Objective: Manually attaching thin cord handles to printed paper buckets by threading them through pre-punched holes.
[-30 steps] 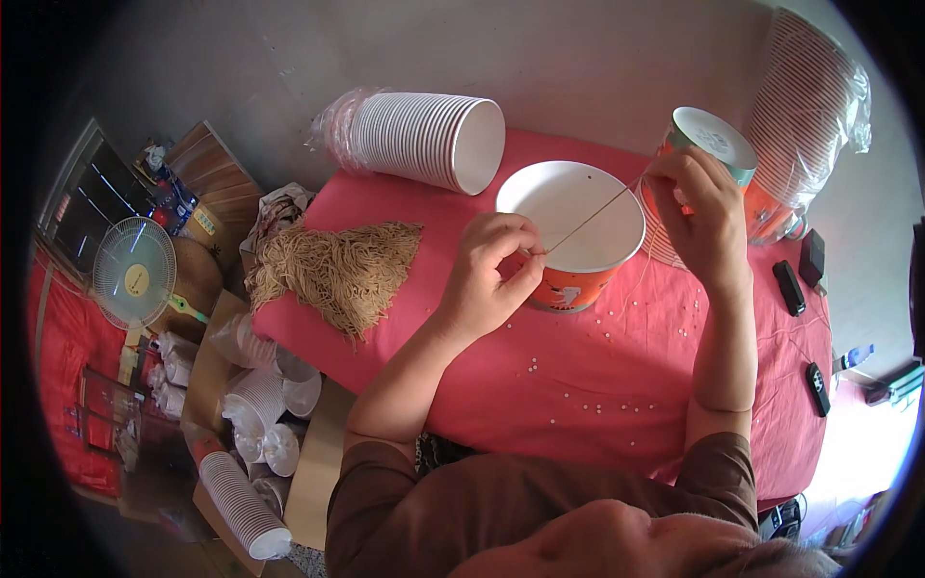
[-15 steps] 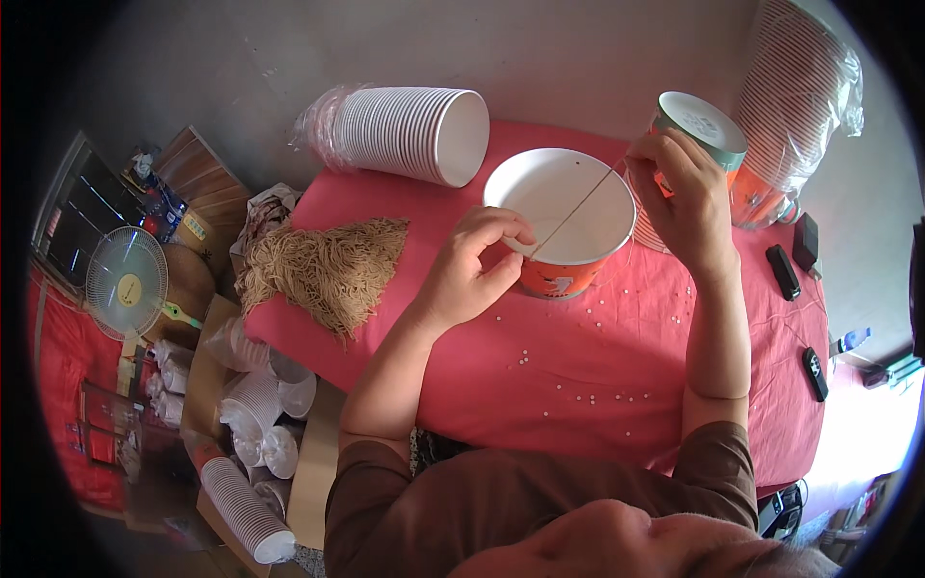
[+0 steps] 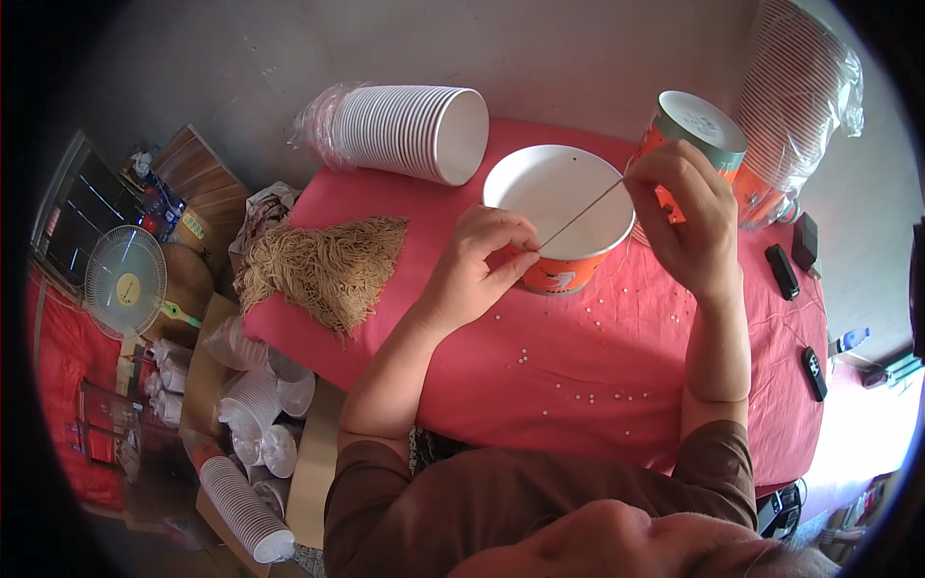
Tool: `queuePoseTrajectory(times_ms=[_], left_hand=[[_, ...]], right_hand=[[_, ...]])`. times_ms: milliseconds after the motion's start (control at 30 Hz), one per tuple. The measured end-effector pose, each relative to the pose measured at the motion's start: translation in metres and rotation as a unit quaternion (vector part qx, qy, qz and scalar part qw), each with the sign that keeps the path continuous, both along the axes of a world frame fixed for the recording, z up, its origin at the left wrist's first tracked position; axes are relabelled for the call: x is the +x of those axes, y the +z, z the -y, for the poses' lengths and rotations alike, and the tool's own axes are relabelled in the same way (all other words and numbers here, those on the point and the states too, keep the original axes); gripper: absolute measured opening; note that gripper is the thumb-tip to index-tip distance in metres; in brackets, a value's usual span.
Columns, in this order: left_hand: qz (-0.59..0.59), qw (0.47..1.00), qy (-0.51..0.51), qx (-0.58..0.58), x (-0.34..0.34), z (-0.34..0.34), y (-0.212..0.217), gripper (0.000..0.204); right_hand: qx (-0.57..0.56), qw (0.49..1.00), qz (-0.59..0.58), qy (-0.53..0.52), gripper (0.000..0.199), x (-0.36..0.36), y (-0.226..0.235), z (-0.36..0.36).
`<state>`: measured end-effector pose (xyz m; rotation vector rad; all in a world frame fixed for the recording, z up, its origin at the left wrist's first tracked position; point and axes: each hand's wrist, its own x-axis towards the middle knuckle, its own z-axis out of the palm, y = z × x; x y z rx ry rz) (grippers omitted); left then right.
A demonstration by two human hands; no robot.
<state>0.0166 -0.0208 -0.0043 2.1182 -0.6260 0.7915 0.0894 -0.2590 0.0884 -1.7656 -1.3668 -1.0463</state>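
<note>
A thin brown string [image 3: 582,213] runs taut and slanting between my two hands, above the mouth of a paper bucket [image 3: 568,274]. The bucket stands upright, orange outside and white inside, with a small dark spot near its far inner rim. At the bucket's near left side, my left hand [image 3: 479,265] pinches the string's lower end between thumb and fingers. My right hand [image 3: 686,217] is closed on the upper end, over the bucket's right rim. Behind it an upturned bucket with a green band [image 3: 703,123] is partly hidden.
A bundle of brown strings [image 3: 332,270] lies left on the pink cloth [image 3: 462,385]. Nested white buckets [image 3: 409,130] lie behind; a wrapped stack [image 3: 790,106] stands far right. Small white beads [image 3: 591,398] are scattered in front. Dark devices [image 3: 782,273] sit right; a cardboard box [image 3: 313,458] holds cups.
My right fingertips have come slightly nearer and lower, and my left fingertips have shifted a little right. The stretch of string between them is shorter.
</note>
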Motion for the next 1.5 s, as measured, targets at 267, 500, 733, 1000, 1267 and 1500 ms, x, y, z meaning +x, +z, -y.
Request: queuePoseTrajectory(times_ms=[267,500,733,1000,1267,1500], left_hand=[[0.051,0.995,0.036,0.075,0.007,-0.011,0.002,0.013],[0.044,0.992,0.101,0.063,0.014,-0.034,0.001,0.015],[0.165,0.956,0.229,0.081,0.002,-0.016,0.013,0.015],[0.073,0.983,0.083,0.146,0.006,0.021,-0.017,0.057],[0.043,0.989,0.134,0.039,0.016,-0.024,-0.009,0.019],[0.092,0.972,0.215,0.001,0.021,-0.049,-0.005,0.013]], right_hand=[[0.035,0.909,-0.314,0.273,0.01,-0.016,-0.003,0.006],[0.115,0.785,-0.35,0.498,0.01,-0.002,-0.001,0.016],[0.147,0.769,-0.38,0.492,0.013,0.006,-0.002,0.018],[0.14,0.767,-0.378,0.499,0.018,0.006,-0.002,0.02],[0.14,0.739,-0.35,0.558,0.019,0.009,0.001,0.022],[0.116,0.723,-0.386,0.561,0.022,0.006,-0.004,0.02]])
